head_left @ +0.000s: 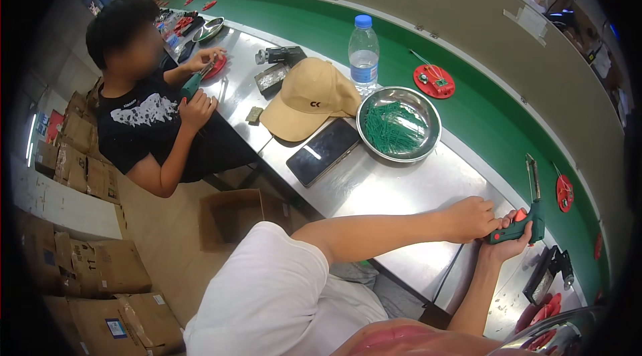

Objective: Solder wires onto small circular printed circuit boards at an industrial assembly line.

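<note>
- Right hand (509, 239) wrapped around the grip of a green soldering gun (528, 212) with an orange trigger; gun held over the near edge of the steel table (374, 189), metal tip pointing up and away toward the green conveyor belt (481, 108)
- Left hand (471, 217) closed in a loose fist, resting against the rear of the gun's handle, touching it; whether gripping or only steadying cannot be told
- Round steel bowl (428, 145) of thin green wire pieces, further up the table, well apart from both hands
- Dark phone (323, 151) lying flat just beside the bowl; tan cap (309, 98) touching the phone's far end; clear water bottle (363, 55) with blue lid upright behind the cap
- Red round disc (434, 80) carrying a small board, on the belt beyond the bowl; another red disc (564, 193) on the belt near the gun's tip
- Black tool (552, 269) lying on the table just right of the held gun
- Another person in a black shirt (144, 125) seated at the far end, holding a similar green tool (192, 85) over a red disc
- Cardboard boxes (100, 276) stacked on the floor at left
</note>
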{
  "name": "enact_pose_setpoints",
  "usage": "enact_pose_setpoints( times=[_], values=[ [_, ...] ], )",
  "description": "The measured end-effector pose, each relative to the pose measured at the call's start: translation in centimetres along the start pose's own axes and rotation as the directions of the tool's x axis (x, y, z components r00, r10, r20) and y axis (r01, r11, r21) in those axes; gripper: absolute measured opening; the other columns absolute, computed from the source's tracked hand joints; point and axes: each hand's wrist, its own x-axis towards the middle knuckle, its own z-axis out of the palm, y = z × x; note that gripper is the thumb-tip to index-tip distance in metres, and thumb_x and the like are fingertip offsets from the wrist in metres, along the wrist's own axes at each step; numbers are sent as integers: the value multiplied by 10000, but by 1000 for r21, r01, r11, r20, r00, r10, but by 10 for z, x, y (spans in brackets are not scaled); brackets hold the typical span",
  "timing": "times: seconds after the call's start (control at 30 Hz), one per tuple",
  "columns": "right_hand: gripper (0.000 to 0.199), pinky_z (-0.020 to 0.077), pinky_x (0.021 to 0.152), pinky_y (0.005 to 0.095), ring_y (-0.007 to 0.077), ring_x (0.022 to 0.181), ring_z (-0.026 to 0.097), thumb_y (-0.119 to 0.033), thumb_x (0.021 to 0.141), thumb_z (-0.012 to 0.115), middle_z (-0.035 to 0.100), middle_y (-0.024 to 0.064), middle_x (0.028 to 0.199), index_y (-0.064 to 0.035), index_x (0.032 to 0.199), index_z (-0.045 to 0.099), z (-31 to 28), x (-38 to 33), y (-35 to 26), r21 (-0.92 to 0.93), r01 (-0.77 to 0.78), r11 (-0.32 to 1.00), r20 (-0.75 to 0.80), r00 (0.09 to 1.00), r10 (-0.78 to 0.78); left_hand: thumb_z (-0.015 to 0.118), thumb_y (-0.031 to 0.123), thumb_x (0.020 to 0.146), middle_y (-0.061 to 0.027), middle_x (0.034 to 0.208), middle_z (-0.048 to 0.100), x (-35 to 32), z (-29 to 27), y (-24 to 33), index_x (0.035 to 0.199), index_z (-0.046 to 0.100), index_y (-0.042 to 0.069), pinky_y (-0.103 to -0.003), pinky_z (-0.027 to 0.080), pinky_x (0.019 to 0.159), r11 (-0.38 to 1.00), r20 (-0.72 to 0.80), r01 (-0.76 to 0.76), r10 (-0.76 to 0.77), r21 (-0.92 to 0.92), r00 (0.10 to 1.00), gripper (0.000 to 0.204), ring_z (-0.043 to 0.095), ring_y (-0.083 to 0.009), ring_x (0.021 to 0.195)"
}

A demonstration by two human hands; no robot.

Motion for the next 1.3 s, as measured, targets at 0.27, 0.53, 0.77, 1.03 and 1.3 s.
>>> enact_pose_setpoints(
  times=[0.27, 0.53, 0.77, 1.03, 1.3],
  values=[
    [217, 392, 552, 243, 108, 637, 461, -190, 910, 567, 548, 51, 863, -60, 1082, 545, -11, 5, 2, 123, -12, 992, -14, 1000, 14, 653, 98, 735, -51, 742, 583, -2, 8, 1, 900, 598, 41, -347, 463, 663, 997, -108, -39, 31, -74, 994, 182, 572, -232, 764],
    [211, 388, 541, 240, 106, 629, 449, -136, 883, 561, 536, 43, 838, -55, 1077, 542, -6, 0, 0, 220, -46, 974, -4, 999, 48, 669, 83, 704, -74, 716, 530, -1, 1, 5, 894, 559, 24, -367, 465, 614, 988, -115, -62, 46, -142, 992, 227, 561, -250, 701],
    [273, 397, 550, 233, 102, 620, 432, -56, 830, 518, 516, 43, 872, -51, 1102, 511, -6, 0, 1, 182, -32, 983, -18, 999, 36, 672, 85, 701, -66, 757, 556, -1, 2, 7, 923, 550, 41, -374, 478, 631, 986, -136, -19, -4, -168, 991, 257, 572, -254, 705],
    [201, 386, 537, 212, 77, 602, 417, -80, 834, 541, 517, 36, 836, 0, 1016, 517, -15, 7, 2, 208, -65, 976, 74, 996, 51, 650, 94, 706, -68, 760, 574, -4, 3, 2, 927, 555, 57, -382, 479, 618, 984, -81, -36, 22, -175, 996, 244, 597, -262, 718],
    [267, 430, 510, 273, 131, 588, 498, -7, 849, 610, 564, 81, 841, -35, 1097, 513, -15, 14, 1, -158, 191, 969, 108, 979, -176, 755, 212, 763, -80, 902, 613, -5, 6, 5, 1135, 600, 60, -402, 440, 815, 996, 127, 79, -75, -29, 989, 431, 590, -278, 925]
  ],
)
